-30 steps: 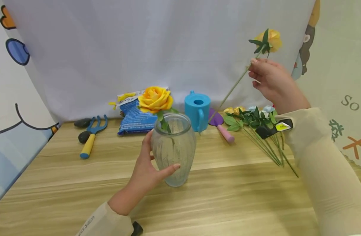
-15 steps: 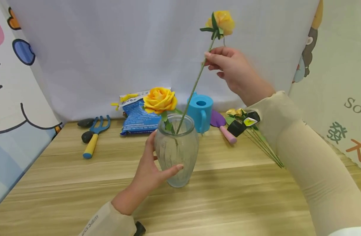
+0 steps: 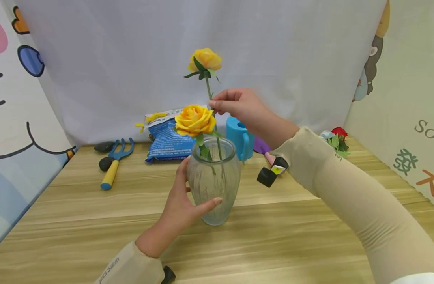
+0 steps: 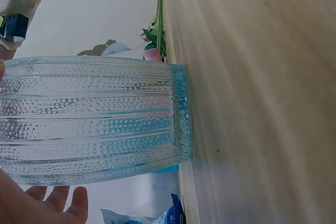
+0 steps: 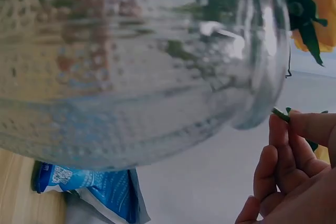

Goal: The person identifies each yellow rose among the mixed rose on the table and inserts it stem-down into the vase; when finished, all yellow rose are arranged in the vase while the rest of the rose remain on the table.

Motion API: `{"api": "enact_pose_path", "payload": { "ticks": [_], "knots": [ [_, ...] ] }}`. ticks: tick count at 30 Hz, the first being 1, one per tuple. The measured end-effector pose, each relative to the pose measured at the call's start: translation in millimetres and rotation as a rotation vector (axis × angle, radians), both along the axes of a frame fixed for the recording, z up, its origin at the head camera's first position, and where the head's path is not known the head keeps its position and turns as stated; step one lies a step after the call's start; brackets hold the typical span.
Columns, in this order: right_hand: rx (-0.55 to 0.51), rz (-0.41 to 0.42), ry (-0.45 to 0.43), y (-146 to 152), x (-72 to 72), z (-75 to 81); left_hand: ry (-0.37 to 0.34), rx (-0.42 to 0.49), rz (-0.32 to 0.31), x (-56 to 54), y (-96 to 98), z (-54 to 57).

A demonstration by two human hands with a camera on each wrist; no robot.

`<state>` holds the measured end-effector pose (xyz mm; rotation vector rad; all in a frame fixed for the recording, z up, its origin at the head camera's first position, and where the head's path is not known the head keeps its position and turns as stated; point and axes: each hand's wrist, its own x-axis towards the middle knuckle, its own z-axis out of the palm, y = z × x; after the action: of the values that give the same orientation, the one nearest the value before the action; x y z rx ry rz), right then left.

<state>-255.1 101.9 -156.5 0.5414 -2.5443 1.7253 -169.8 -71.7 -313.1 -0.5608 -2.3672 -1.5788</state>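
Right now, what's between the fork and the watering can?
The blue bag lies between the fork and the watering can, as the head view shows; the vase stands in front.

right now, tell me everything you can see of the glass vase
The vase is clear and looks like glass, with vertical ribs, bands of small bumps, a rounded body tapering toward its base and a thick round rim. It appears upright on the wood-grained table. The left hand grips its side; the stems of a lower yellow rose and an upper yellow rose reach into its mouth.
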Motion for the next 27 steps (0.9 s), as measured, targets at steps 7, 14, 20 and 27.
{"api": "enact_pose_path", "payload": {
  "ticks": [7, 14, 20, 27],
  "knots": [
    [-0.025, 0.115, -0.024, -6.2, 3.9, -17.6, -0.003, 0.006, -0.001, -0.3, -0.1, 1.1],
    [0.063, 0.133, -0.072, -7.6, 10.6, -29.1, -0.012, 0.012, -0.004, -0.8, -0.8, 0.8],
    [0.096, 0.211, -0.084, -2.7, 10.7, -39.1, -0.010, 0.016, -0.007, -1.1, -0.5, -1.1],
    [0.169, 0.299, -0.095, 8.3, 11.9, -41.3, 0.040, 0.001, -0.006, -1.3, -0.4, -1.3]
  ]
}}
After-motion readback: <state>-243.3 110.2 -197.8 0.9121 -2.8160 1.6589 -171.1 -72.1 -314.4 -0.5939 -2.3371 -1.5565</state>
